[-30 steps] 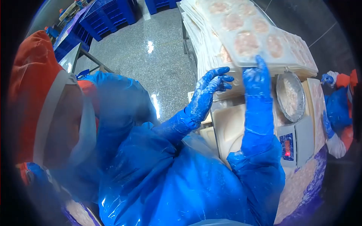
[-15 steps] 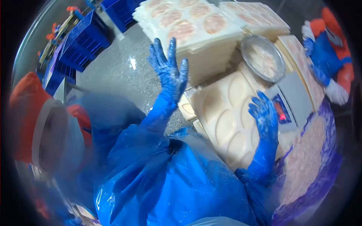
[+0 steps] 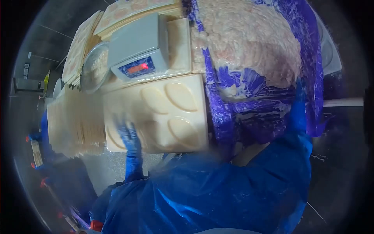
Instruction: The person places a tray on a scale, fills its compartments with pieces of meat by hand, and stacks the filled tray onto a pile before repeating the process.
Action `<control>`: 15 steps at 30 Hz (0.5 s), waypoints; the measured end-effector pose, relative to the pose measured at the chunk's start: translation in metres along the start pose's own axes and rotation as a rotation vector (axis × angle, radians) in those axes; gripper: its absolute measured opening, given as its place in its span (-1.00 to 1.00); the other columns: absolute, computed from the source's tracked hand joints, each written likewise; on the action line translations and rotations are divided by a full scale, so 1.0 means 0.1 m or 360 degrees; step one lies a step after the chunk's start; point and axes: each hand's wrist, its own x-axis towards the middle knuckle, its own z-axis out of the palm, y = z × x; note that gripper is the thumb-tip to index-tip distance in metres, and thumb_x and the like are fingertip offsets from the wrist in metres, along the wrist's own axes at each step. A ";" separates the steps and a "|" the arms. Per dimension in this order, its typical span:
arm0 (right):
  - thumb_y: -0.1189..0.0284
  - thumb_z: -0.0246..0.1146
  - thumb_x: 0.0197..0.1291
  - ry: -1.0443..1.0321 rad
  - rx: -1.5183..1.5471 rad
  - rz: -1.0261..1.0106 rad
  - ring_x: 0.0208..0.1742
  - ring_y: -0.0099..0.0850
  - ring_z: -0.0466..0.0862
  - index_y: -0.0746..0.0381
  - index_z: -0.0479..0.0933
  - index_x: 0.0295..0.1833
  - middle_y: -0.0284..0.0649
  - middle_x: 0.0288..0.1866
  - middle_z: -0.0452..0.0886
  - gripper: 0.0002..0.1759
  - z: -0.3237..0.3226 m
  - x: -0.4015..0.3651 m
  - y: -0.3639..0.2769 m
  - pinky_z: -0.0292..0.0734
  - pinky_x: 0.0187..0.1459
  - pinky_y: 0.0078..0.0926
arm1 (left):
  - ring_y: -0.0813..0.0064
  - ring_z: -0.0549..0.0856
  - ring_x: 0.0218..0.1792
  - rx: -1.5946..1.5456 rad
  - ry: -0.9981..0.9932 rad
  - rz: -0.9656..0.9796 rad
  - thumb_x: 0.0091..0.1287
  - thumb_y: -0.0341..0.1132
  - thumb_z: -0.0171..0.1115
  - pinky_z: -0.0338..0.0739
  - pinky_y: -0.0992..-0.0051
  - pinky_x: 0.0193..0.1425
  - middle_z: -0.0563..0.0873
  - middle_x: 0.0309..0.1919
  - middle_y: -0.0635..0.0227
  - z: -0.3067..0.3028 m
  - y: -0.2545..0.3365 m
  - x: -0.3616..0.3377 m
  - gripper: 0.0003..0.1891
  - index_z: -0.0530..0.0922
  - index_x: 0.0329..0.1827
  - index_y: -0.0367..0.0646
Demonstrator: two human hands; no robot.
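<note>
My left hand (image 3: 131, 134), in a blue glove, is over the left part of a cream-coloured mould tray (image 3: 161, 124) with leaf-shaped hollows. Its fingers are stretched out, a little smeared by motion, with nothing seen in them. Far to the right, my right hand (image 3: 300, 91) reaches to the edge of a large pale pink mass of ground meat (image 3: 249, 35). Its fingers are hidden against the meat and the purple plastic sheet (image 3: 218, 105) under it. The hollows that show in the tray hold no meat.
Behind the tray stands a grey scale (image 3: 134, 43) with a red-lit display. Left of it is a metal bowl (image 3: 94, 68) with pale meat. Stacked sheets (image 3: 74, 121) rise at the left, and more stacks with pink rounds (image 3: 124, 11) lie at the back.
My view has swung to the right, toward the meat. My right hand has gone from above the tray to the meat's edge; my left hand is now over the tray.
</note>
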 end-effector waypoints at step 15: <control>0.14 0.58 -0.04 -0.0806 0.0234 -0.0736 0.57 -0.01 0.29 0.26 0.18 0.60 0.02 0.57 0.31 0.14 0.01 -0.12 -1.50 0.17 0.56 -0.07 | -0.04 0.45 0.43 0.0108 -0.1508 0.1030 0.35 -0.21 0.32 0.44 0.13 0.46 0.37 0.48 -0.10 2.68 2.17 0.28 -0.31 0.35 0.52 -0.21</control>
